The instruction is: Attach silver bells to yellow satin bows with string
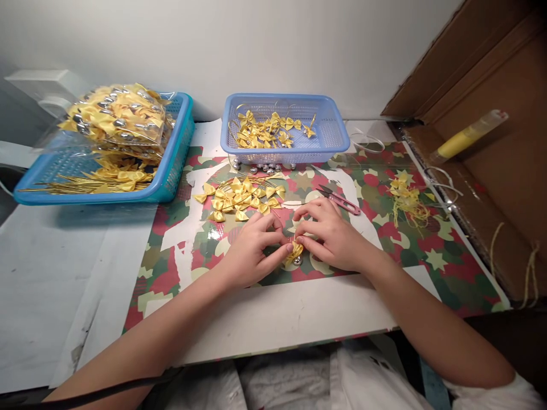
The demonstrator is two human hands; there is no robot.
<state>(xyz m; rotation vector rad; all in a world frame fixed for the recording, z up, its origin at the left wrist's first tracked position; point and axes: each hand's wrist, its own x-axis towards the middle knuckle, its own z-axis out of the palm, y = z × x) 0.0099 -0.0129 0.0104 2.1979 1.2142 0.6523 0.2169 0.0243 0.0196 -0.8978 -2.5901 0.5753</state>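
Low over the patterned sheet, a yellow ribbon bow [294, 251] with a silver bell [298, 260] sits between my two hands. My left hand [258, 250] has its thumb and finger closed on the bow's left side. From the other side, the bent fingers of my right hand [327, 233] pinch at the bow's top. Beyond my left hand lies a loose pile of yellow bows [239, 196] with gold ties. Pink-handled thread snips [342, 200] rest just past my right hand. Several silver bells [269, 168] are scattered in front of the blue basket.
The blue-violet basket [282, 155] at the back holds yellow bows. At left, a bright blue basket [183, 154] carries a plastic bag of belled bows [119, 122] and gold-tied bows. Yellow scraps [405, 199] lie at right, near a cardboard wall [491, 102] and a yellow tube [470, 135].
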